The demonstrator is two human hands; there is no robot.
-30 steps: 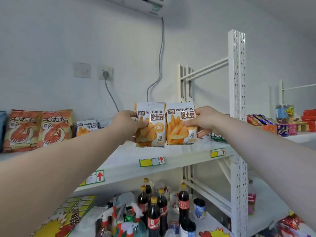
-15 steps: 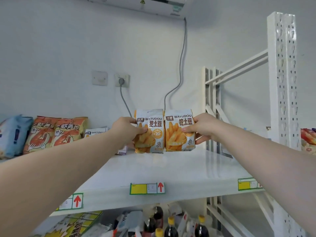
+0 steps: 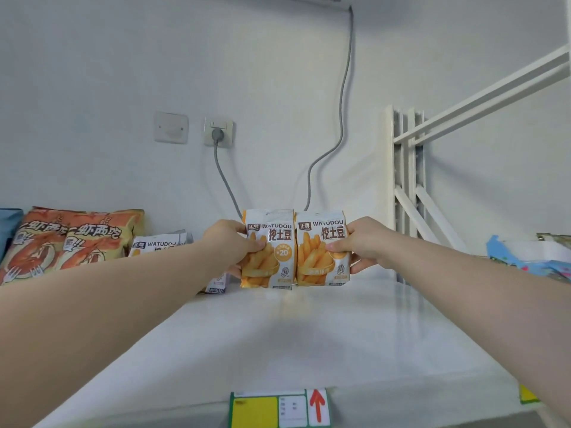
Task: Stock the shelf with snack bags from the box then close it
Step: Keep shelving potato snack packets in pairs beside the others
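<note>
Two white-and-orange WATUDOU snack bags stand upright side by side at the back of the white shelf board (image 3: 309,344). My left hand (image 3: 230,244) grips the left bag (image 3: 268,251) by its left edge. My right hand (image 3: 366,244) grips the right bag (image 3: 323,250) by its right edge. The bags' bottoms are at or just above the shelf surface. Another WATUDOU bag (image 3: 157,244) stands farther left, partly hidden by my left forearm. The box is out of sight.
Two orange shrimp-snack bags (image 3: 71,239) and a blue bag (image 3: 7,230) stand at the far left. White shelf uprights (image 3: 404,180) rise at the back right, with a blue-and-white package (image 3: 531,257) beyond. A price label (image 3: 279,409) marks the front edge. A cable (image 3: 336,128) hangs down the wall.
Both hands have carried the two bags further back over the shelf, close to the wall. The view has moved closer and higher, so the lower shelf with bottles is out of frame.
</note>
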